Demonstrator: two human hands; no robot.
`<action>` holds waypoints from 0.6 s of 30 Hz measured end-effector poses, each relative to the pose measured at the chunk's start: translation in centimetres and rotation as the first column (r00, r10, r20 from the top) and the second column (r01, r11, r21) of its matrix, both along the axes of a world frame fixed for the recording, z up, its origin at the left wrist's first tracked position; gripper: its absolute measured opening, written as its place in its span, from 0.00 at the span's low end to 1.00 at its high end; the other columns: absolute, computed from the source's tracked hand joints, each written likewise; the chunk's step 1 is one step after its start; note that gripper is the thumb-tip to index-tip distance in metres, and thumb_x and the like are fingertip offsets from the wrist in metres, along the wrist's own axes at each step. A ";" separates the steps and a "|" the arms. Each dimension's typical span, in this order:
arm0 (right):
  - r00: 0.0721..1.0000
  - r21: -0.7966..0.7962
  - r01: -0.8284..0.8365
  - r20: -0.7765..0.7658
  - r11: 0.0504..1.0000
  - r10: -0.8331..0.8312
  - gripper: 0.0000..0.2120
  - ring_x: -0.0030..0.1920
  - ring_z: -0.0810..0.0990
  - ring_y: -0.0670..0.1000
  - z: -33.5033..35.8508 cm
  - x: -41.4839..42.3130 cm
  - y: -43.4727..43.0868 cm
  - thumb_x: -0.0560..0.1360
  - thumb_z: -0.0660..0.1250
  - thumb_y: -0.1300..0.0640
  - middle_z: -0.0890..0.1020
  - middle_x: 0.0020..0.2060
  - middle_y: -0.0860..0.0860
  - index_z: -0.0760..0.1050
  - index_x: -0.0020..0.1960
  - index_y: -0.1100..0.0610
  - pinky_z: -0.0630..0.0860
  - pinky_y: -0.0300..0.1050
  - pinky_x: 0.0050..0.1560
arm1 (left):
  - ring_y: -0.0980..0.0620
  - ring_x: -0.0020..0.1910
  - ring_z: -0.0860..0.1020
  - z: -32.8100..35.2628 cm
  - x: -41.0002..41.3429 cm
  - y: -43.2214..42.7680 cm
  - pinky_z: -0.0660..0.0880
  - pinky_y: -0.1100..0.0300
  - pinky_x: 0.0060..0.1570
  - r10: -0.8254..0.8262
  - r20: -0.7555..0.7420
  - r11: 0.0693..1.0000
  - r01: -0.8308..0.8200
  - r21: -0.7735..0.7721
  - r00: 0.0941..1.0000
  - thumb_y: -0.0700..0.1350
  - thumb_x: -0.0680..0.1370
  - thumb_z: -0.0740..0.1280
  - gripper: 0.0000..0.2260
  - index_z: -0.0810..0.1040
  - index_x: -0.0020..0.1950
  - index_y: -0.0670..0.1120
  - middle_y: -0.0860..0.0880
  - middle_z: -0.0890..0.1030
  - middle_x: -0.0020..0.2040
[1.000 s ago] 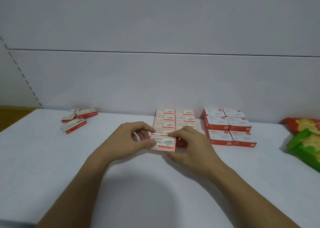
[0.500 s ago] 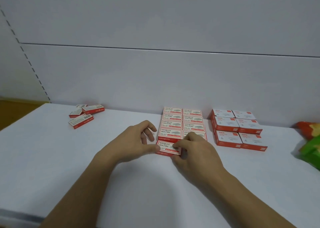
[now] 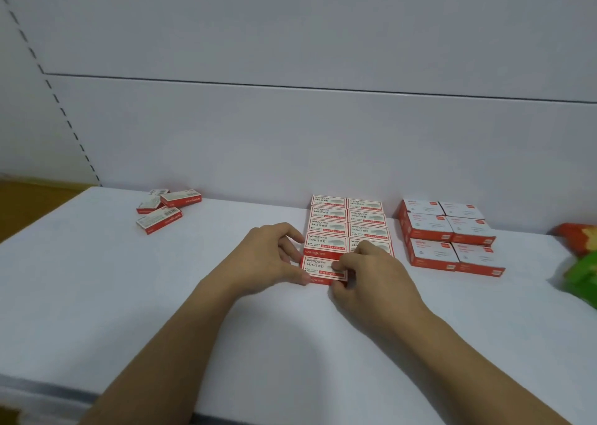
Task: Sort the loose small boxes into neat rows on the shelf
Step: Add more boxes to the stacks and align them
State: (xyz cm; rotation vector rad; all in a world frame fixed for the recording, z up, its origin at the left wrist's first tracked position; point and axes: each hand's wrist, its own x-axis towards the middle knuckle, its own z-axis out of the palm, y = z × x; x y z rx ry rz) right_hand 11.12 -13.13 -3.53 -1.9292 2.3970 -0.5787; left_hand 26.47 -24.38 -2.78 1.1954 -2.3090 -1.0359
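Just 3 loose boxes point(image 3: 159, 219), 1 gripped box point(image 3: 318, 267).

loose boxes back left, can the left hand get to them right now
Probably yes: only bare shelf lies between the left hand and the loose boxes, though its fingers must first release the front box.

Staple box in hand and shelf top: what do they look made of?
Staple box, pinched between the left hand and right hand: probably thin printed cardboard with a matte finish, judging by the crisp folded edges and flat red-and-white print.
Shelf: smooth white hard surface with a faint sheen. It could be painted metal or laminate, but the picture does not settle which.
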 end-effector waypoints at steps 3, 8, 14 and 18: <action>1.000 0.010 -0.006 -0.011 1.000 0.006 0.14 0.48 0.74 0.47 0.1 0.1 0.0 0.74 0.64 0.48 0.76 0.49 0.45 0.80 0.58 0.48 0.76 0.40 0.47 | 0.61 0.35 0.81 0.1 -0.1 0.1 0.77 0.64 0.38 0.020 0.009 1.000 -0.020 0.004 1.000 0.46 0.61 0.82 0.23 0.76 0.52 0.55 0.58 0.84 0.39; 0.998 0.033 -0.019 -0.065 0.999 0.021 0.16 0.48 0.73 0.46 0.6 0.4 0.2 0.76 0.61 0.45 0.76 0.50 0.45 0.78 0.60 0.47 0.74 0.40 0.46 | 0.59 0.39 0.83 0.8 -0.9 1.0 0.79 0.56 0.50 0.039 0.107 0.999 -0.035 -0.038 0.993 0.47 0.65 0.80 0.25 0.77 0.60 0.51 0.55 0.85 0.43; 0.983 0.007 -0.011 -0.184 1.000 0.013 0.19 0.52 0.74 0.49 1.9 1.0 0.6 0.74 0.60 0.40 0.77 0.51 0.46 0.79 0.59 0.47 0.70 0.42 0.48 | 0.56 0.48 0.80 1.0 -0.4 2.2 0.77 0.60 0.48 0.007 0.123 0.997 0.003 -0.081 0.992 0.50 0.69 0.77 0.30 0.71 0.69 0.51 0.52 0.81 0.59; 0.981 -0.073 -0.027 -0.194 0.997 0.012 0.24 0.60 0.72 0.51 3.6 1.7 -0.1 0.75 0.64 0.41 0.75 0.58 0.49 0.72 0.68 0.48 0.68 0.45 0.57 | 0.52 0.65 0.70 1.4 2.3 1.1 0.69 0.55 0.63 0.084 0.240 0.940 0.003 -0.341 0.967 0.60 0.72 0.70 0.31 0.66 0.73 0.54 0.53 0.74 0.67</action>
